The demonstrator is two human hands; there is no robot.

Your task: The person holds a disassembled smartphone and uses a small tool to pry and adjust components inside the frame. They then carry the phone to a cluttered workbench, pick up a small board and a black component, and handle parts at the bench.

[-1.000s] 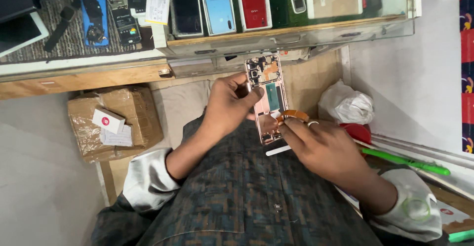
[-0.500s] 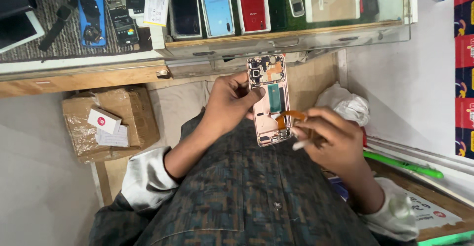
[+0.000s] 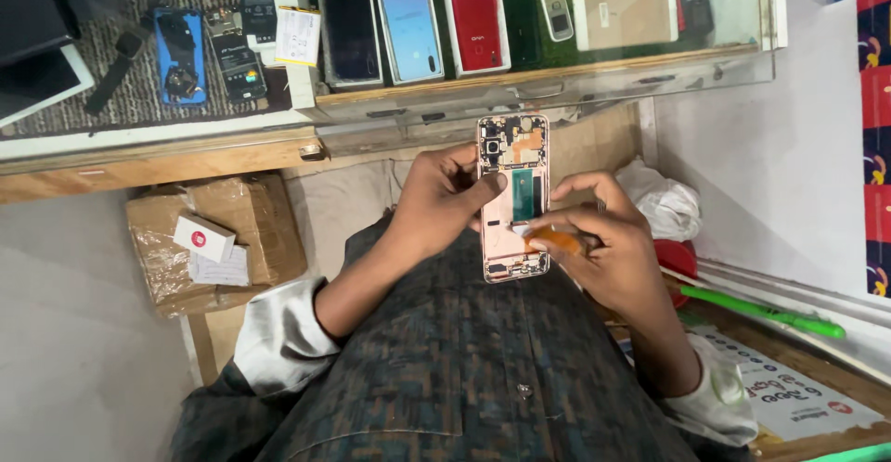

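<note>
You were partway through working inside an opened smartphone [image 3: 512, 198], held up in the air over your lap and in front of the glass display case [image 3: 557, 82], not resting on any worktop. Your left hand [image 3: 436, 200] gripped the phone's left edge, thumb pressed across its face and fingers curled behind. Your right hand [image 3: 603, 239] pinched a small orange pry tool [image 3: 554, 238] between thumb and forefinger, its tip set against the lower middle of the frame, just below the teal component [image 3: 522, 193]. The step looked like lifting or loosening a part inside the body; any further prying would have called for a light, shallow touch with the left hand steady, since the exposed board sat close by. The phone stood upright with its back cover off: a rose-pink frame, a dark circuit board with copper-coloured shielding and camera modules at the top, a bare pink tray in the middle, and a small board at the bottom.
</note>
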